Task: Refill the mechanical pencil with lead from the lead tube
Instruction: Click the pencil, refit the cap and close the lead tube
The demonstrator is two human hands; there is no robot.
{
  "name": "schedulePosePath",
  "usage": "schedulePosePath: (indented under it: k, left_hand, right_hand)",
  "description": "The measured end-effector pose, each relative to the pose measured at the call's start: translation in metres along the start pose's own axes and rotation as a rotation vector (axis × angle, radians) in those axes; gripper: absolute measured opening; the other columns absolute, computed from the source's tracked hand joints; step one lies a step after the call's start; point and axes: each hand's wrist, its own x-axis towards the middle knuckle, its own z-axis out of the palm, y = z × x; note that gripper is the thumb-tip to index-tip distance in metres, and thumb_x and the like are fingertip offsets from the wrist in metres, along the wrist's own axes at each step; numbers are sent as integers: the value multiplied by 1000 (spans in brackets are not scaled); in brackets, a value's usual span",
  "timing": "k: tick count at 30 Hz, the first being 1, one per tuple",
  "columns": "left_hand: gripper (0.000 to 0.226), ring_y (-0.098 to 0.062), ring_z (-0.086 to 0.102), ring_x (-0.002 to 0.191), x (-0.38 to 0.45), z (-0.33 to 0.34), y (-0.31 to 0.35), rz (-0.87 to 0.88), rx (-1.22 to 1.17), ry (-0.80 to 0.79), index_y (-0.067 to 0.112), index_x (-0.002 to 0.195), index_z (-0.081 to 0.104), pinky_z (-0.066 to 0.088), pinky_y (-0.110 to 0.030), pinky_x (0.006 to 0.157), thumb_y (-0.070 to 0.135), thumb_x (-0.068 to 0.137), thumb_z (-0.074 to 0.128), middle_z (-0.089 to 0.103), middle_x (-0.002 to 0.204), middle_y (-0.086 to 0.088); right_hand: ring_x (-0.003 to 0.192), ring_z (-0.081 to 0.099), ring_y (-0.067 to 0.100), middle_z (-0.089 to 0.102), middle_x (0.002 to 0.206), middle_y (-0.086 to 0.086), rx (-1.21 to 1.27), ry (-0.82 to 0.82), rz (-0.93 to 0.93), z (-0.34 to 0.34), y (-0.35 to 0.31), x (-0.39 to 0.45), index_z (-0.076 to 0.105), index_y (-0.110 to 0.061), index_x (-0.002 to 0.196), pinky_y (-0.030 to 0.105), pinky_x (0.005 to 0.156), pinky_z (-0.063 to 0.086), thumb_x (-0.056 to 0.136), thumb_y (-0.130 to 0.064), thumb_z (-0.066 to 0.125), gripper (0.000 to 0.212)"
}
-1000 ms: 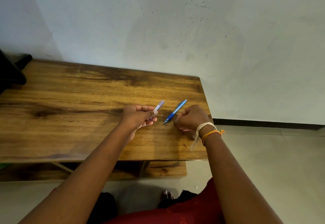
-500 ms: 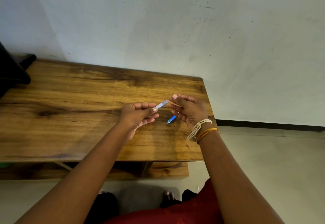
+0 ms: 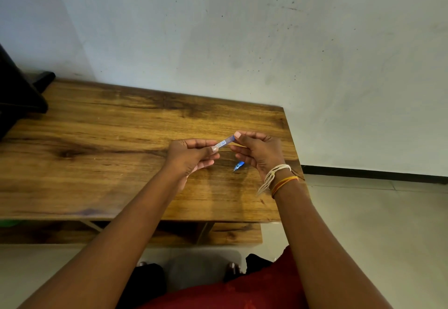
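You pinch the lead tube (image 3: pixel 224 142) in both hands, left hand (image 3: pixel 191 155) on the body, right hand (image 3: pixel 259 151) at the cap, opening it; mechanical pencil (image 3: pixel 238 165) waits on the surface (image 3: pixel 109 138).

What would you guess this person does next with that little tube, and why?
Probably pull the cap off: the left hand holds the lead tube while the right hand pinches its far end, and the blue mechanical pencil lies unfilled on the table.
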Motion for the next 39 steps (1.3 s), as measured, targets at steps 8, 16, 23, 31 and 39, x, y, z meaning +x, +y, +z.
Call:
schedulePosePath:
  k: [8,16,23,31,39]
  left_hand:
    - [9,-16,74,69,-1,-1,1,2,13,51,9,81,74,56,-22,60,1,78,73,75,77,-10]
    - [9,-14,73,66,-3,-2,3,36,61,75,8,82,73,59,-22,64,0,79,72,74,77,-12]
    - [8,-10,72,62,-5,-2,5,73,97,73,6,83,72,60,-22,67,-2,80,70,72,79,-13]
    - [7,-10,72,63,-5,3,1,54,23,130,6,86,72,59,-22,66,1,81,70,73,83,-14]
    - [9,-14,72,60,-5,2,0,-38,165,33,5,90,71,59,-25,60,6,81,72,74,77,-10]
  right_hand:
    - [57,71,10,72,78,8,-140,-15,-65,0,1,3,70,-10,79,22,55,57,85,-5,69,7]
    - [58,70,10,72,80,12,-253,-47,-122,-2,1,5,70,-6,83,22,56,58,85,-2,68,5]
    - [63,71,9,73,84,14,-321,-61,-127,-4,4,8,71,-3,90,22,58,58,85,-4,69,6]
    - [78,73,15,74,99,10,-324,-20,-214,8,12,6,70,-6,105,20,61,57,92,-4,59,17]
    - [90,72,22,72,110,13,-438,-82,-263,17,14,5,67,-6,115,37,79,60,90,9,46,35]
